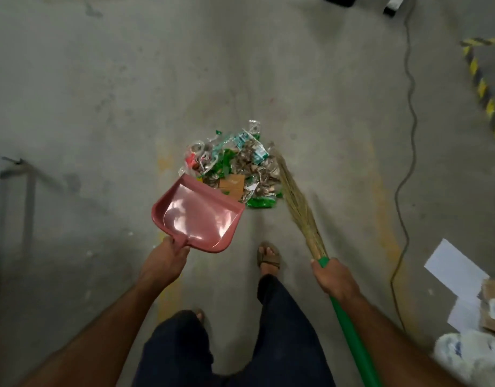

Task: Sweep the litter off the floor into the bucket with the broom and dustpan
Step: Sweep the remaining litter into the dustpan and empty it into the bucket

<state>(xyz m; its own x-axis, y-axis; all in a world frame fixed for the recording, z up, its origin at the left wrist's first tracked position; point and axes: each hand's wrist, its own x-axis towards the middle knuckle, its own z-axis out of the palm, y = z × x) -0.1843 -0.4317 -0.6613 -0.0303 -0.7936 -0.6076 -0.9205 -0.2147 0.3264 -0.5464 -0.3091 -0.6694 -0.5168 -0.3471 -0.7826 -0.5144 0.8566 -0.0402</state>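
Litter [235, 171]: a loose heap of wrappers and scraps on the floor [101, 107], just beyond both hands; looks light, crinkly, likely to scatter.
Dustpan [198, 216]: stiff pink plastic, lip at the heap's near edge; left hand [165, 263] grips its short handle.
Broom [296, 199]: soft, springy bristles beside the heap; right hand [332, 277] wraps the green handle just below them.
Bucket: not in view.

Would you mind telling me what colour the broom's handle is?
Green; the broom handle, gripped by the right hand, shows clearly in the head view.
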